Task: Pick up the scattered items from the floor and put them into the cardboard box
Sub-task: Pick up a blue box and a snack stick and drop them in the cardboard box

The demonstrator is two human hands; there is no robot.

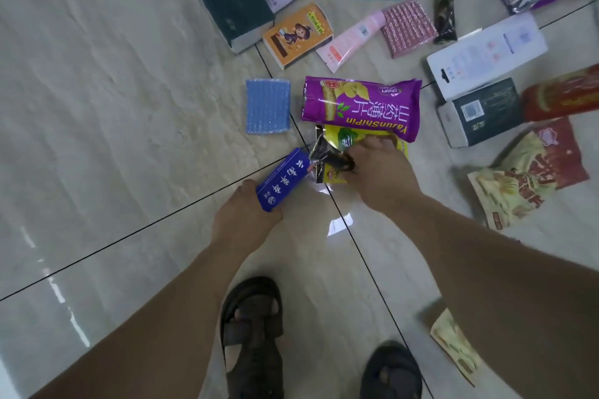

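**user_a:** Plenty is still lying on the floor (113, 91), so the person is looking early to midway at best. The cardboard box isn't showing anywhere in the view, so how much is already packed can't be judged.

**user_b:** Agreed. The left hand (246, 214) is wrapping around the end of a blue box (282, 180), which is looking gripped. The right hand (379, 168) is reaching down onto a yellow packet (343, 139) with a dark crinkly wrapper (324, 152) at its fingers; whether it's pinching one or both is hard to tell.

**user_a:** And what's sitting untouched: a purple snack bag (359, 105) just above the yellow one, a blue sponge (267, 106), a pink tube (351, 39), a dark book (235, 3), an orange card pack (296, 34), plus more packets off to the right.

**user_b:** The surface is looking like glossy pale tile with dark grout lines, reflecting a ceiling light near the person's sandals (252, 334). Slippery flat packets on that are probably needing a fingernail under the edge.
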